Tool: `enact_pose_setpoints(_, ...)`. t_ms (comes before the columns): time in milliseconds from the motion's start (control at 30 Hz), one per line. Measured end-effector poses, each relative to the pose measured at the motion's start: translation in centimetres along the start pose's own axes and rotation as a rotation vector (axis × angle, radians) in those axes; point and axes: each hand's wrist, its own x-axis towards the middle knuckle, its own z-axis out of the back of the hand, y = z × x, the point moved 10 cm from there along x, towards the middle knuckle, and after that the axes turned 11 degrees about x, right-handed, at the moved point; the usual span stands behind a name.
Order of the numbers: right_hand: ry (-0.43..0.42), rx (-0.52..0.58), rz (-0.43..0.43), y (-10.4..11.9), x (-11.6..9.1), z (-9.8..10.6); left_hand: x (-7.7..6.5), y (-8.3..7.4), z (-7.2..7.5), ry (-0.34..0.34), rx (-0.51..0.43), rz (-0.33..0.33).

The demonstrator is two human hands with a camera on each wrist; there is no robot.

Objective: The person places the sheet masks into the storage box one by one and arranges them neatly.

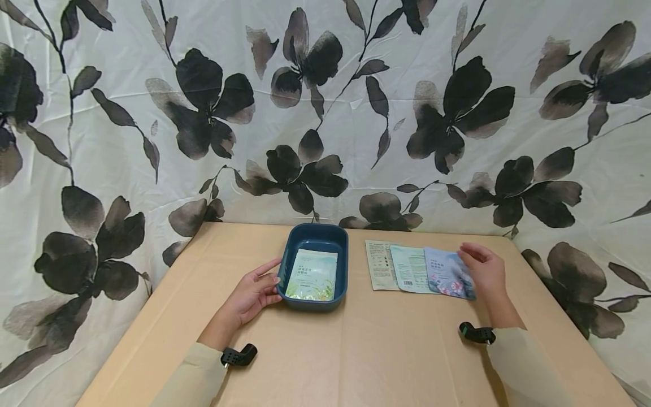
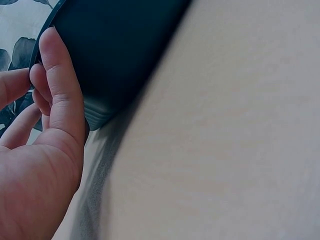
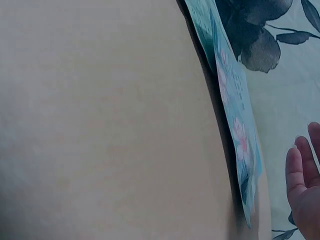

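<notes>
A dark blue rectangular plastic bin (image 1: 288,254) stands on the table with a pale green and white sachet (image 1: 311,274) lying inside. My left hand (image 1: 256,294) is at the bin's left side, its fingertips touching the wall and rim. In the left wrist view, fingers (image 2: 60,85) lie along the dark wall, loosely bent. To the right, three flat sachets overlap in a row: a cream one (image 1: 381,265), a mint one (image 1: 413,268) and a blue one with pink flowers (image 1: 447,274). Beside the blue sachet's right edge hovers my right hand (image 1: 485,268), fingers relaxed and apart from it in the right wrist view.
The light brown table (image 1: 305,356) narrows toward its back edge. A white cloth (image 1: 376,34) with dark flowers hangs behind it. Each wrist wears a black strap, a left one (image 1: 239,355) and a right one (image 1: 478,333).
</notes>
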Motion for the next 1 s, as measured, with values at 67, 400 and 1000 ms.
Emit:
enact_pose_setpoints(67,-0.003,-0.053,-0.007,-0.2,0.3,0.2,0.0,0.0,0.0,-0.001,0.003,0.0)
enact_pose_setpoints(400,0.001,-0.226,-0.045,-1.5,1.4,0.7,-0.1,-0.1,0.0,-0.002,-0.002,-0.004)
enact_pose_setpoints(1000,0.098,-0.389,-0.066,-2.7,2.4,0.1,0.0,0.1,0.0,-0.001,-0.007,-0.002)
